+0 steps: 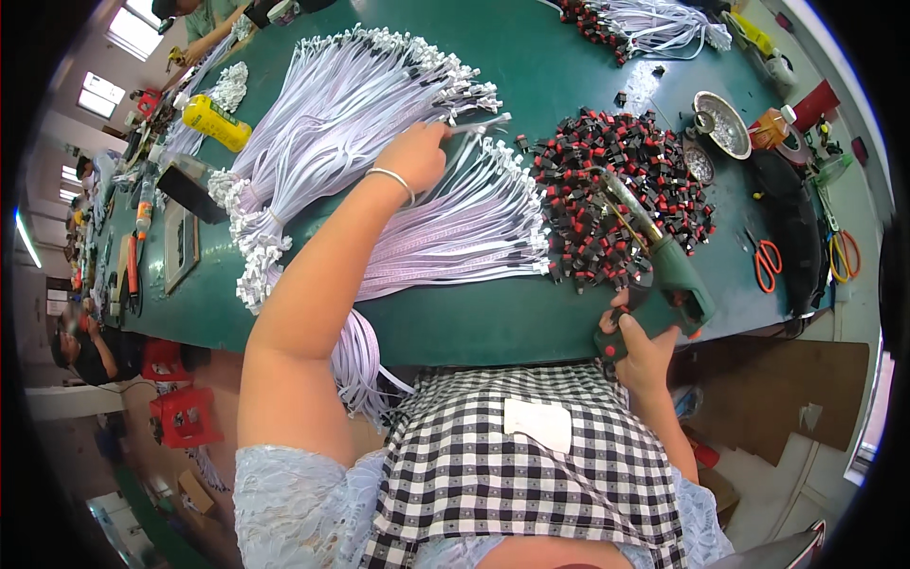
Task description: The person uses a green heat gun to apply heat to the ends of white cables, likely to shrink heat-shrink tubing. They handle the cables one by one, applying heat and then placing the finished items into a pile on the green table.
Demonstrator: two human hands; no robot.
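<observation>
My left hand [417,159], a bangle on its wrist, reaches over two spread bundles of white flat cables. Its fingers are closed on the end of a white flat cable [482,123], blurred in part. The far bundle [332,114] fans up and to the right; the near bundle [455,228] lies with its white connector ends toward a heap of small black-and-red parts [626,171]. At the table's front edge my right hand [646,353] is wrapped round the grip of a green soldering gun [678,275], whose metal tip points up and left over the heap.
Right of the heap are a metal bowl [722,125], orange-handled scissors [768,261] and an orange-capped bottle [773,126]. A yellow bottle [216,121] lies at left, near a dark phone-like slab [190,194]. More cables [654,27] lie at the back. People work farther left.
</observation>
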